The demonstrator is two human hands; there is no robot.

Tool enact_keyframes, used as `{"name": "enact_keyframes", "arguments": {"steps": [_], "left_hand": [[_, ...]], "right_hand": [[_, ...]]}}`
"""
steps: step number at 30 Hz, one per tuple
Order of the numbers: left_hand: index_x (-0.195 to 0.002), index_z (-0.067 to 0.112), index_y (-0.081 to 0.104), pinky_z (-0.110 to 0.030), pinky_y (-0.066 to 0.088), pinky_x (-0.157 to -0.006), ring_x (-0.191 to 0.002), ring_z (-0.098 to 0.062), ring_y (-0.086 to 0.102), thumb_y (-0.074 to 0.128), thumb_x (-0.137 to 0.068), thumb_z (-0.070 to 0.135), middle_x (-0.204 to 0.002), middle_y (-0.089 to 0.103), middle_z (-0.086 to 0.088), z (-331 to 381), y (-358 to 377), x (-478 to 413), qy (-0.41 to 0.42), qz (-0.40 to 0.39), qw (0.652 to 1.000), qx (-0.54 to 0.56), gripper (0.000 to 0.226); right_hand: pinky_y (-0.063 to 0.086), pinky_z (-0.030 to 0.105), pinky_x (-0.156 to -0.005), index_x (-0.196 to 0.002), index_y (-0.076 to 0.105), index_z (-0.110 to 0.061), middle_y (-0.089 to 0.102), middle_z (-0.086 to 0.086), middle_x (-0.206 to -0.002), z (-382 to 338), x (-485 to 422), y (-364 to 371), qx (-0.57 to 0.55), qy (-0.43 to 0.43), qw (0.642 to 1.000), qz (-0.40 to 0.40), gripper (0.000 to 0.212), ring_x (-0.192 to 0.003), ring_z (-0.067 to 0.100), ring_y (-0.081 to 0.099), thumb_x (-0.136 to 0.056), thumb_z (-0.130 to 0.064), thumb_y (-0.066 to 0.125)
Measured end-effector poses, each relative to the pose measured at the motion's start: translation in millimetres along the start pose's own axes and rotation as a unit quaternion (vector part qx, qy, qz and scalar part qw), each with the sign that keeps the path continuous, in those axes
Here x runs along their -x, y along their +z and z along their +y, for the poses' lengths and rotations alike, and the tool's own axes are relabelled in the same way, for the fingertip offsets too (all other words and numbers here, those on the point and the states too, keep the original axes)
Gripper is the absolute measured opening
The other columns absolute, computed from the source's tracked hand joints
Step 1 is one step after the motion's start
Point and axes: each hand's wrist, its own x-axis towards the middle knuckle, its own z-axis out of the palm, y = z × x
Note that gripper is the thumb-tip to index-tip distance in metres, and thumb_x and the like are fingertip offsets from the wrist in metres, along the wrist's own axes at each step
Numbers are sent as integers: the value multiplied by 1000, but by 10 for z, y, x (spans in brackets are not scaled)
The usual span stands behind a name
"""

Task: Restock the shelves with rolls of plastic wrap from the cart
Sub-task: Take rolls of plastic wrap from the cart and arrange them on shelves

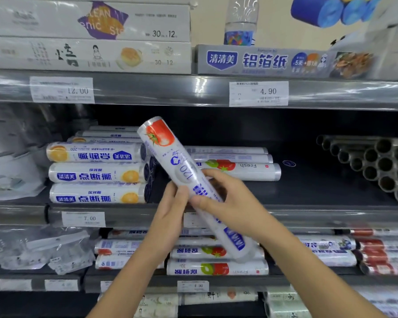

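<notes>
Print on the white plastic-wrap roll with a red tomato picture [182, 164] is partly blurred, and the middle of its length is covered by both hands. It is held in the air in front of the grey middle shelf [331, 214], tilted, tomato end up and to the left, lower end down and to the right over the rolls of the shelf below [216, 268]. The right hand [225, 203] wraps it from the right, fingers curled over the top and thumb pressed on the near side. The left hand [170, 210] meets it from the left with fingers close together and bent against the wrap; their tips are hard to make out. Both forearms are cut off by the lower edge.

On the middle shelf a stack of white rolls with orange-slice prints [97, 173] lies at the left, ends close to the held roll. A low pile of rolls with kiwi and tomato prints [237, 166] lies behind it, its left part hidden. Silver tube-ended rolls [377, 166] are stacked at the far right, cut off by the frame. Between that pile and the tubes the dark shelf floor [308, 182] lies bare — open room, deep in shadow at the back.

Above, a grey-blue foil box [262, 60] and white flat boxes [90, 53] sit at the upper shelf's edge — a clear bottle [240, 21] is cut off at the top
</notes>
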Motion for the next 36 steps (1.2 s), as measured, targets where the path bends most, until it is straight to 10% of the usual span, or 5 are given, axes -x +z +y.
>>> {"name": "enact_keyframes", "arguments": {"steps": [6,11,14,29,36], "left_hand": [[-122,24,67,-23,39,-98,-117,-5,47,49,-89,67,-120,55,15,-244,-344,-268,169,2,858,-486,57],[-114,18,71,-38,53,-85,-101,-13,51,50,-84,70,-109,61,6,-491,-398,-324,208,-9,779,-592,64],[-111,18,73,-34,53,-82,-99,-14,53,57,-84,65,-107,62,6,-544,-405,-330,234,11,775,-587,57],[-113,19,73,-26,44,-80,-94,-9,47,70,-82,57,-105,61,8,-536,-404,-301,232,21,786,-573,50],[-119,17,69,-31,40,-103,-116,-14,54,60,-94,42,-120,62,6,-484,-379,-103,267,30,809,-523,37]], "right_hand": [[52,21,-84,-129,59,-43,69,-21,-109,4,-182,-600,185,0,983,-12,46,-97,0,64,-87,-33,76],[34,12,-101,-147,47,-39,56,-9,-139,284,-386,-687,349,1,936,-40,63,-128,15,48,-90,-35,74],[32,40,-111,-150,43,-39,52,-3,-144,521,-463,-624,389,9,919,-65,65,-131,24,43,-92,-36,71],[37,38,-108,-142,54,-25,56,0,-134,884,-596,-527,334,-11,942,31,65,-123,23,47,-83,-26,81],[52,43,-83,-114,68,-15,64,1,-103,838,-36,-361,350,-101,918,154,25,-95,23,58,-90,-21,71]]}}
